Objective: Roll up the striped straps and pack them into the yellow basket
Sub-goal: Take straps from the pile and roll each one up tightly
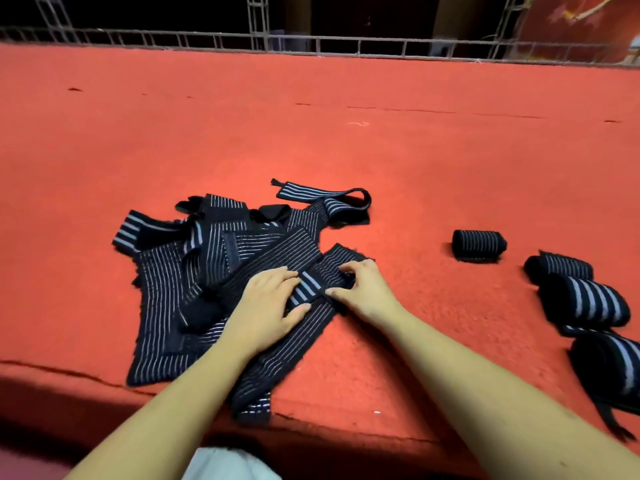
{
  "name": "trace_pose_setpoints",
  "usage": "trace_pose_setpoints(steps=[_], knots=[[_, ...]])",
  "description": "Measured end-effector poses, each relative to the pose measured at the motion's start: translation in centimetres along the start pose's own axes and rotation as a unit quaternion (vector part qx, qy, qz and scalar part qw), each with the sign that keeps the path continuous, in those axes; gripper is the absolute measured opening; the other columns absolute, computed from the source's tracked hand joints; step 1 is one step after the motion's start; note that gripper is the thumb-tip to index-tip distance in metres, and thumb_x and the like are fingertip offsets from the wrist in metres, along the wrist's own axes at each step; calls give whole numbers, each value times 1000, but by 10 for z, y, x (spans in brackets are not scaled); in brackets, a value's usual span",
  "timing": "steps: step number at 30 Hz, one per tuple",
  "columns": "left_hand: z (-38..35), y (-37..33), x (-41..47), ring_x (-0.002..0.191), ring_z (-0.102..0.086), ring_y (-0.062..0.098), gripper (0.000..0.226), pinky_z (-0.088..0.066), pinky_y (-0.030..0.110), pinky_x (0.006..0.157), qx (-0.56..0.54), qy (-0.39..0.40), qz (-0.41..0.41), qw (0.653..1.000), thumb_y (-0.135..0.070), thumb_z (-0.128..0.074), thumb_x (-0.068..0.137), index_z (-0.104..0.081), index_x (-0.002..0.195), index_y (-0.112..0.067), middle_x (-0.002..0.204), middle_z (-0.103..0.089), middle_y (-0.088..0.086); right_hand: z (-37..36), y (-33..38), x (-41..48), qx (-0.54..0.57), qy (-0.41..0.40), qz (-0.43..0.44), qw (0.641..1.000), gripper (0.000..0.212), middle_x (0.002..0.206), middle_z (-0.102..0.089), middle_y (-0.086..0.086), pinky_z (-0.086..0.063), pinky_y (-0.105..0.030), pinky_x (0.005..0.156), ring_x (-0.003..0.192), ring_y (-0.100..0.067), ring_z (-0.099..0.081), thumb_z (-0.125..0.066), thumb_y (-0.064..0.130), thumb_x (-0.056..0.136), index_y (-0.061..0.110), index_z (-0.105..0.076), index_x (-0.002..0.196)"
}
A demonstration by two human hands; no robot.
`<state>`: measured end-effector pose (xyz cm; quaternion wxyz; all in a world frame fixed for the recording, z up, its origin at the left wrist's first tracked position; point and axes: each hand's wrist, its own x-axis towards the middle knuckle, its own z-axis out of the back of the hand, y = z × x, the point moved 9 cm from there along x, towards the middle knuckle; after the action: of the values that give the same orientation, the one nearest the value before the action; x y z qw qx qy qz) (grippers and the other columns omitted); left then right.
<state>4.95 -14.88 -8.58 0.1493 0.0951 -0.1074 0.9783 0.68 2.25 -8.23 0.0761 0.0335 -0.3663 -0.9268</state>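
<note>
A heap of loose black straps with white stripes (pixel 194 268) lies on the red carpeted surface (pixel 311 133). One long strap (pixel 277 358) runs from the heap toward the near edge. At its upper end my left hand (pixel 266 306) rests on the strap with thumb and fingers around a small folded part (pixel 306 289). My right hand (pixel 360 289) pinches the same folded end from the right with curled fingers. Rolled straps lie to the right: one alone (pixel 479 244) and several in a row (pixel 585 299). No yellow basket is in view.
The red surface drops off at its near edge (pixel 104 379). A metal railing (pixel 311 43) runs along the far side, with darkness behind it. A loose strap loop (pixel 332 199) lies just beyond the heap.
</note>
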Motion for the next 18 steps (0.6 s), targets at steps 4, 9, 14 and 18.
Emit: trace_pose_setpoints(steps=[4,9,14,18], knots=[[4,0,0,127,-52,21,65,-22,30,111,-23,-27,-10,999,-61,-42,88,-67,123,-13,132,-62,0,-3,0,5,-68,2,6,998,45,121,-52,-1,-46,-38,101,113,-19,-57,-78,38,81,22,-67,122],[5,1,1,131,-48,19,69,-21,33,114,-43,-45,-3,998,-64,-38,87,-65,126,-14,135,-60,-2,0,7,4,-71,-39,24,996,8,104,-59,7,-49,-36,86,100,-15,-60,-75,32,83,30,-70,89],[7,1,-1,131,-48,16,68,-28,36,116,-60,-47,3,997,-64,-39,87,-64,127,-14,135,-60,-3,16,7,-6,62,-87,20,994,18,89,-64,1,-48,-34,85,86,-16,-60,-78,15,81,22,-66,69],[15,0,-4,127,-53,20,61,-32,35,114,-90,-71,9,993,-57,-42,92,-64,127,-12,133,-63,2,47,20,-23,127,-115,38,984,30,83,-61,2,-48,-29,74,76,-15,-60,-78,11,82,28,-61,63]])
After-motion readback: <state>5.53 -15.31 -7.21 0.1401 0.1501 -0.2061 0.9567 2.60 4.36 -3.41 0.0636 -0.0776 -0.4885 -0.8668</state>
